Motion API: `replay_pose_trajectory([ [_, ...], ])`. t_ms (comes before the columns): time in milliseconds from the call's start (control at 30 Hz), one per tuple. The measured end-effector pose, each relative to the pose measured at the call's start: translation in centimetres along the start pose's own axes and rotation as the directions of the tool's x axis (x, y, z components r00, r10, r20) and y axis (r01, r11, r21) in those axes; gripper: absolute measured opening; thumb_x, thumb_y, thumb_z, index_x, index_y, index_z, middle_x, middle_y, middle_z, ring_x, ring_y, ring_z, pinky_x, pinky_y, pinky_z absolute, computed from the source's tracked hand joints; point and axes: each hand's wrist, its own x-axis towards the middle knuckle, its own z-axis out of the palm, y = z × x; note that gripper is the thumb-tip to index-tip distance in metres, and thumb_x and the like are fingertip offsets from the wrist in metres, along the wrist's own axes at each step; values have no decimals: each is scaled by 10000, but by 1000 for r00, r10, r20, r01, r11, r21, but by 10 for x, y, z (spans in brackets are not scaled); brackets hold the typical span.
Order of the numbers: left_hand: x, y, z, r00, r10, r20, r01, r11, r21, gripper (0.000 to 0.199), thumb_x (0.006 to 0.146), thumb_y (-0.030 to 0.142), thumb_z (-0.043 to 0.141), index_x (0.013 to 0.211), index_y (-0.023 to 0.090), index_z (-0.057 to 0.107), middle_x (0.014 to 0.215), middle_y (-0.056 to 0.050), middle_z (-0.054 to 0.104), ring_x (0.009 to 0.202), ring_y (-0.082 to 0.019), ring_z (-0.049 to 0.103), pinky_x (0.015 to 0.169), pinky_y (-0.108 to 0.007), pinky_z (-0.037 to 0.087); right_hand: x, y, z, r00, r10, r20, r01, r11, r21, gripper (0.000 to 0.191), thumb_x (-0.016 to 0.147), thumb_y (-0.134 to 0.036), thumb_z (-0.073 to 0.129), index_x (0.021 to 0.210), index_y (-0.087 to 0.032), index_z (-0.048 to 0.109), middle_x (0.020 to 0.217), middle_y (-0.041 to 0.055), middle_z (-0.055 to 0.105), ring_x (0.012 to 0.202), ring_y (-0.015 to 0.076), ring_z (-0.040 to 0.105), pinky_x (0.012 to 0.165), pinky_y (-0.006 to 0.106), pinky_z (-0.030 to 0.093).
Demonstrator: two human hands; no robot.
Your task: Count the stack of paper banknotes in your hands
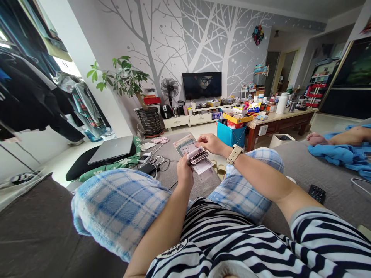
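Observation:
A folded wad of banknotes (199, 155) fans out in my left hand (184, 170), whose fingers are closed round its near end. My right hand (213, 143), with a pale watch on its wrist, reaches over from the right. Its thumb and fingertips pinch at the upper edge of the wad, seemingly on a single note. Just beyond my hands, several loose banknotes (183, 142) in greenish and pinkish tones overlap on the grey sofa seat (171, 153). More pale purple notes (204, 170) show beneath the wad. The exact fingertip contact is partly hidden.
Left of my hands are tangled cables (158, 162) and a closed laptop (111, 149) on a cushion. Further off stand a blue bin (228, 135) and a cluttered wooden table (269, 122). A remote (317, 194) and another person's leg (344, 137) are on the right.

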Motion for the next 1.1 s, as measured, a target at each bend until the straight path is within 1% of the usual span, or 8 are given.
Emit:
replay_pose_trajectory([
  [100,1,1,1,999,-27,20,27,999,-38,215,642,331,741,695,170,609,727,-9,656,704,-163,625,638,-247,480,0,-3,-1,1000,-15,19,14,999,36,277,737,-423,687,719,-161,598,631,-35,554,594,114,455,580,257,354],
  [233,1,3,3,997,-74,14,75,990,-119,196,630,286,740,750,156,654,747,-27,678,735,-182,644,697,-277,517,0,-7,-2,998,-42,53,38,996,79,252,732,-393,696,710,-161,600,641,-34,560,601,110,460,588,256,361],
  [367,0,5,7,993,-113,25,116,976,-182,186,670,262,721,817,154,690,798,-50,714,839,-229,680,793,-327,543,0,-10,-3,996,-47,72,37,991,132,256,730,-390,706,698,-162,594,629,-38,546,589,103,461,579,248,368],
  [500,1,6,7,993,-117,23,119,974,-191,197,707,275,708,858,149,707,826,-65,729,896,-256,692,833,-356,542,-1,-11,-2,996,-26,86,12,987,158,253,730,-388,702,709,-159,598,606,-38,547,559,96,452,541,238,353],
  [667,3,4,2,998,-65,26,67,990,-123,279,700,352,745,872,134,713,818,-61,719,828,-225,682,806,-333,529,-6,-10,-3,993,-5,116,-15,985,170,225,745,-369,694,749,-155,625,613,-34,567,546,90,450,525,229,345],
  [833,1,5,1,999,-44,32,47,995,-88,326,676,400,781,850,136,701,832,-66,717,825,-226,678,770,-323,520,-9,-12,-4,990,5,139,-34,978,205,231,760,-376,695,747,-152,639,635,-36,564,557,88,470,544,228,379],
  [933,1,5,2,998,-54,27,56,994,-95,311,666,395,786,824,145,688,818,-60,711,806,-225,672,748,-322,514,-10,-15,-5,984,21,179,-65,967,245,289,755,-427,716,722,-152,634,609,-38,555,539,88,466,534,228,377],
  [1100,4,3,-1,998,-61,-31,58,994,-94,275,649,369,770,788,159,659,797,-39,699,745,-190,639,737,-319,503,-10,-15,-6,950,53,307,-124,968,217,479,840,-596,603,699,-140,642,621,34,653,518,98,478,514,235,363],
])
